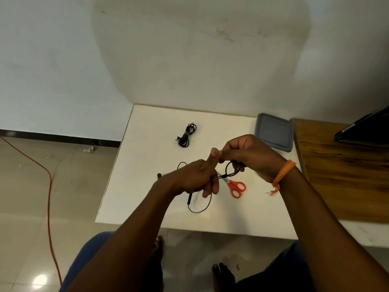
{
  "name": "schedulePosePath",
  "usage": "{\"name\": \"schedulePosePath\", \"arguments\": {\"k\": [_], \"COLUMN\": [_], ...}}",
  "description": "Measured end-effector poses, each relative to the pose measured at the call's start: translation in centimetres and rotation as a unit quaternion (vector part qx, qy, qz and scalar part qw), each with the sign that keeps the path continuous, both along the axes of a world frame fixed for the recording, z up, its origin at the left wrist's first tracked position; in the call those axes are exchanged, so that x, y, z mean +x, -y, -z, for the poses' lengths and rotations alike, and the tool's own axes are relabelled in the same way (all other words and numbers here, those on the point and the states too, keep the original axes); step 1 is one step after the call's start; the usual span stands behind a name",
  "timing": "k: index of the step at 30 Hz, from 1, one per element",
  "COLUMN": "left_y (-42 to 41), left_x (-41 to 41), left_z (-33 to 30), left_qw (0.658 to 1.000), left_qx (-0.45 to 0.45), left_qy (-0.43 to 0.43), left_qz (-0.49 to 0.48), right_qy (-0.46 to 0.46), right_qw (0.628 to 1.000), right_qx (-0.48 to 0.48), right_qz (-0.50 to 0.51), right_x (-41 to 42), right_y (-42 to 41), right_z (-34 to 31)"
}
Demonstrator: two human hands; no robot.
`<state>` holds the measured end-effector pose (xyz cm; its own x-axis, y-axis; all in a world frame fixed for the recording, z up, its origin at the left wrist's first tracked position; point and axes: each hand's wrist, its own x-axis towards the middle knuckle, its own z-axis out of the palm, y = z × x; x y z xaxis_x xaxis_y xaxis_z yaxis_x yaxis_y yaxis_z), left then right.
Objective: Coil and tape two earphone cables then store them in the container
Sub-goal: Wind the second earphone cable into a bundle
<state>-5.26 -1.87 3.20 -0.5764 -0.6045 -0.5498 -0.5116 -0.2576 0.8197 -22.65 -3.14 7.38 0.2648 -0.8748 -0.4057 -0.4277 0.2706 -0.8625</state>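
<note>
Second earphone cable [228,171] up off the white table [147,131], between both hands, part coiled, with a loose loop and the inline remote trailing below onto the tabletop. Left hand [195,178] with fingers curled over the cable's slack, forefinger raised; exactly how much cable sits inside that grip, hard to tell. Right hand [246,154] pinching something small at thumb and fingertip right against the left forefinger, possibly a strip of tape, too small to be sure, while its lower fingers clasp the black loops. First earphone cable [187,134] already bundled, lying farther back on the table, well apart from the hands. Red-handled scissors [236,187] flat on the table just under the hands. Grey container [273,133] at the far right corner, lid on. Step in hand, by all signs: coiling and binding the second cable. Next: gathering the trailing slack into the coil, wrapping tape round its middle, then lifting the lid and dropping both bundles inside.
</note>
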Motion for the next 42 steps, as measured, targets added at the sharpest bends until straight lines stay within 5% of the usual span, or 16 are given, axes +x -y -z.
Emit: {"name": "schedulePosePath", "arguments": {"k": [7,15,17,21,23,28,33,42], "left_y": [0.2,1.2,1.5,2.5,2.7,2.4,2.8,3.1], "left_x": [0.1,1.6,1.8,2.1,2.4,2.3,2.4,2.8], "left_z": [-0.8,-0.2,-0.1,0.1,-0.1,-1.0,-0.9,-1.1], "left_qw": [0.975,0.891,0.849,0.665,0.624,0.691,0.686,0.666], "left_qx": [0.156,0.273,0.278,0.340,0.336,0.198,0.170,0.162], "left_qy": [-0.146,-0.360,-0.447,-0.664,-0.702,-0.614,-0.587,-0.569], "left_qz": [0.057,0.056,0.031,-0.020,-0.070,-0.325,-0.395,-0.454], "right_qy": [0.027,0.055,0.057,0.042,0.019,0.011,0.037,0.025], "right_qw": [0.999,0.996,0.996,0.996,0.995,0.991,0.991,0.998], "right_qx": [-0.046,-0.056,-0.051,-0.010,0.017,0.123,0.126,0.055], "right_qz": [-0.010,-0.046,-0.054,-0.079,-0.098,-0.043,0.023,-0.016], "right_x": [0.0,-0.4,-0.3,0.7,1.4,3.0,3.3,2.8], "right_y": [0.0,0.1,0.1,-0.2,-0.4,-0.7,-1.0,-1.2], "right_z": [0.5,0.6,0.6,0.9,1.1,1.6,1.6,1.7]}}
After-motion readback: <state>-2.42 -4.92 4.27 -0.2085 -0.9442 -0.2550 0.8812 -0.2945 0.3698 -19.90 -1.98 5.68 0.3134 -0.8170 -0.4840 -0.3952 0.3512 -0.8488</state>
